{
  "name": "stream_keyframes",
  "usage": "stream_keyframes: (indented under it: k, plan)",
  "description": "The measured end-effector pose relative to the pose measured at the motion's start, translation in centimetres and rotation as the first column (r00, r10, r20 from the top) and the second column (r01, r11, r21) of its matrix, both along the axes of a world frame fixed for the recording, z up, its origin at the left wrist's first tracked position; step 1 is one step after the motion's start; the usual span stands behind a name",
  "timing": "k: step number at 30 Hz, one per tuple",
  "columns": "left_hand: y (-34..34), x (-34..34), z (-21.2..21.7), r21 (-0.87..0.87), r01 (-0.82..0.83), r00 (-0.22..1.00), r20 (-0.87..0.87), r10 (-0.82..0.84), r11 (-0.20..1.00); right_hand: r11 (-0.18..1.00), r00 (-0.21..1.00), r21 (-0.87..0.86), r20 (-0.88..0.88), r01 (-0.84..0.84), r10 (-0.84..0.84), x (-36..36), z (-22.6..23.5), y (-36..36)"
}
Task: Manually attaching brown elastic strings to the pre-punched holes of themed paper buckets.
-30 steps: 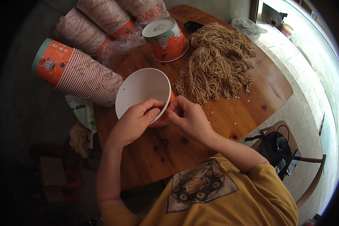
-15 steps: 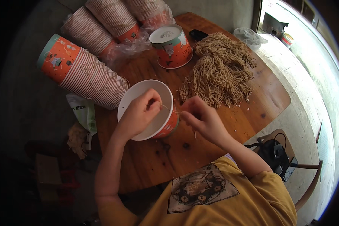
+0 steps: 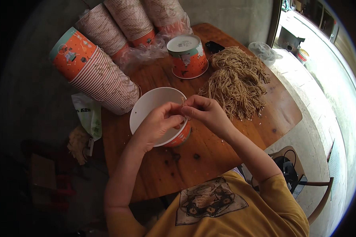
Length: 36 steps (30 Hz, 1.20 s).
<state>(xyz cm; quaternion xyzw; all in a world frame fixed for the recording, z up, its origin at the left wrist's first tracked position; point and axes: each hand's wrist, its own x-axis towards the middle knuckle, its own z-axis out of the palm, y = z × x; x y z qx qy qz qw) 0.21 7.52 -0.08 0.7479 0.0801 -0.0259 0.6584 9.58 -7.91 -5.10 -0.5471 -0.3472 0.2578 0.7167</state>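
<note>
An orange paper bucket [image 3: 147,103] with a white inside stands on the table in front of me, its mouth tilted up toward me and a small hole in its wall. Over its right rim my left hand [image 3: 159,121] and my right hand [image 3: 207,112] meet with fingers pinched together. A short end of thin tan cord [image 3: 183,99] pokes up between the fingertips. Most of the cord is hidden by the fingers. Beyond my right hand lies a heap of tan cords [image 3: 239,81].
A leaning stack of nested buckets [image 3: 103,81] borders the left side, with plastic-wrapped stacks [image 3: 130,19] behind. One bucket stands upside down [image 3: 188,59] at the back, near a dark object [image 3: 214,47]. A chair [image 3: 324,183] holding a black bag is at right.
My right hand has come in to meet my left at the bucket rim, and the stretch of cord between them is gone from sight. The view has shifted slightly.
</note>
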Motion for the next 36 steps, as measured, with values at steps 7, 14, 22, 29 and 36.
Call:
stream_keyframes:
  k: [7,14,22,29,36]
  plan:
    - [-0.1,0.5,-1.2,-0.288,-0.018,0.995,-0.097,-0.01,0.957,0.999,0.998,0.006,-0.035,-0.043,0.043,0.2,0.6,-0.8]
    - [0.1,0.7,-1.1,-0.449,-0.077,0.995,-0.091,0.041,0.89,0.944,0.959,-0.274,0.163,-0.184,0.234,1.8,5.1,-3.2]
    - [-0.9,0.9,-0.3,-0.256,-0.007,1.0,-0.022,0.002,0.967,0.929,0.856,-0.209,0.367,-0.306,0.364,5.0,6.9,0.2]
    - [-1.5,1.0,-0.5,-0.233,0.093,0.992,-0.061,-0.11,0.968,0.958,0.877,-0.183,0.392,-0.221,0.277,6.6,4.4,1.6]
    - [-1.8,1.9,-0.7,-0.274,0.042,0.993,-0.097,-0.071,0.961,0.879,0.375,0.135,0.867,0.458,-0.328,5.0,2.0,-1.9]
